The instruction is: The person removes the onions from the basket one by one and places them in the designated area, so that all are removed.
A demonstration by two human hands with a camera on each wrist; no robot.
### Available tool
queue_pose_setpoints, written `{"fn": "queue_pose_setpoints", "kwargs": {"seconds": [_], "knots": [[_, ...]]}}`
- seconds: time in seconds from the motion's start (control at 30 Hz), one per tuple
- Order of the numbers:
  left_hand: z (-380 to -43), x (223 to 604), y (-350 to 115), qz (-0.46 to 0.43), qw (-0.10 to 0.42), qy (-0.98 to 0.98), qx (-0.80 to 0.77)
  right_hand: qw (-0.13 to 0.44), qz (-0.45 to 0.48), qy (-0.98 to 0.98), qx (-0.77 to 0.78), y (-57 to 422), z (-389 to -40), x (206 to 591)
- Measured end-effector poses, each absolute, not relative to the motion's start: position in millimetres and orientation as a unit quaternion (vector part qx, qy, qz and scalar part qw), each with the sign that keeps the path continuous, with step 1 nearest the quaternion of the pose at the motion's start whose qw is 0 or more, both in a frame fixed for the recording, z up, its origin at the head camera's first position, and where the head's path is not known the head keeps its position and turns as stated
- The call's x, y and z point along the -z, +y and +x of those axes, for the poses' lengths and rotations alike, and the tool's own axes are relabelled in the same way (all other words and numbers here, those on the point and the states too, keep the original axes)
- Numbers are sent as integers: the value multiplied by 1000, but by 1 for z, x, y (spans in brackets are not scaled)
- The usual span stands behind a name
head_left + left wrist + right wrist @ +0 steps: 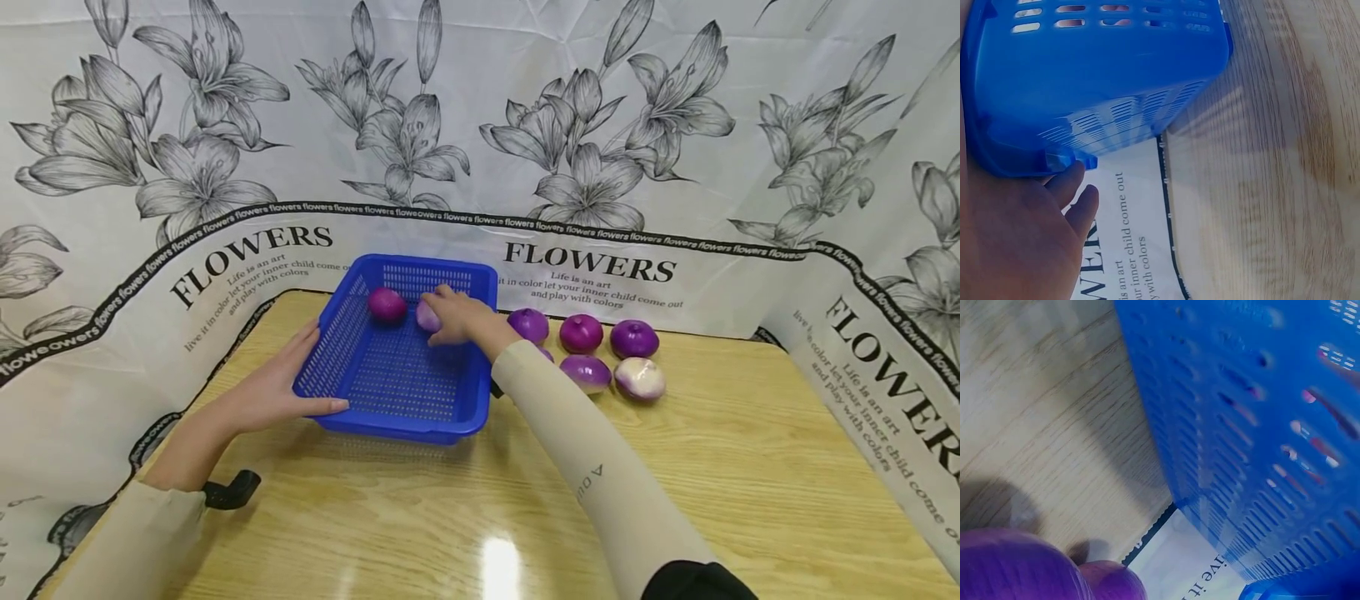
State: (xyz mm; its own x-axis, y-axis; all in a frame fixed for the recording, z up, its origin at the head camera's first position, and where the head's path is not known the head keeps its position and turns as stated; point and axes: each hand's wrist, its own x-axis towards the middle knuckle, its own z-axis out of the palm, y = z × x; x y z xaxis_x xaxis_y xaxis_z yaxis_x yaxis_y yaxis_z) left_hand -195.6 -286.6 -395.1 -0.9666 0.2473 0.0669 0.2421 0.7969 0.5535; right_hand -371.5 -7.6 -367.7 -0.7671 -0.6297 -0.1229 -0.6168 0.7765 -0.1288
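A blue perforated plastic basket (pixel 408 429) stands on the table. My left hand (pixel 281 387) holds its left side, thumb over the front-left corner and fingers along the outer rim; in the left wrist view, fingertips (pixel 1084 209) show right at that rim. Inside the basket, toward the back right, my right hand (pixel 459 317) holds a pale purple onion (pixel 427 317), its fingers curved over the top. To the left of it lies a darker red onion (pixel 387 306). The right wrist view shows the basket wall (pixel 1210 412) from outside, with the hand hidden behind it.
Several onions stand in two rows right of the basket, among them a purple onion (pixel 581 333) and a mostly white peeled one (pixel 640 379). A flower-printed cloth (pixel 420 229) hangs behind and along both sides of the wooden table (pixel 720 467).
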Motion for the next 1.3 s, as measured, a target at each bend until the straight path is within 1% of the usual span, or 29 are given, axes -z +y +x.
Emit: {"fn": "queue_pose_setpoints", "kwargs": {"seconds": [0.13,0.3,0.57,0.67,0.77,0.9,1.13,1.3], "knots": [[-196,396,-286,130,4,947,-295,82,-333,938,43,-7,-373,367],[-199,400,-284,134,4,945,-300,99,-325,939,59,-5,-374,369],[-198,399,-280,136,4,942,-307,132,-411,899,77,-2,-369,370],[-198,398,-280,135,4,942,-306,138,-427,890,85,-1,-363,368],[-198,398,-279,135,2,943,-303,121,-437,886,95,2,-354,365],[-198,398,-279,137,0,944,-300,84,-444,881,137,10,-341,355],[-197,394,-282,135,-4,940,-312,21,-443,864,238,40,-321,337],[-194,393,-284,135,-3,941,-309,8,-423,864,273,63,-311,330]]}}
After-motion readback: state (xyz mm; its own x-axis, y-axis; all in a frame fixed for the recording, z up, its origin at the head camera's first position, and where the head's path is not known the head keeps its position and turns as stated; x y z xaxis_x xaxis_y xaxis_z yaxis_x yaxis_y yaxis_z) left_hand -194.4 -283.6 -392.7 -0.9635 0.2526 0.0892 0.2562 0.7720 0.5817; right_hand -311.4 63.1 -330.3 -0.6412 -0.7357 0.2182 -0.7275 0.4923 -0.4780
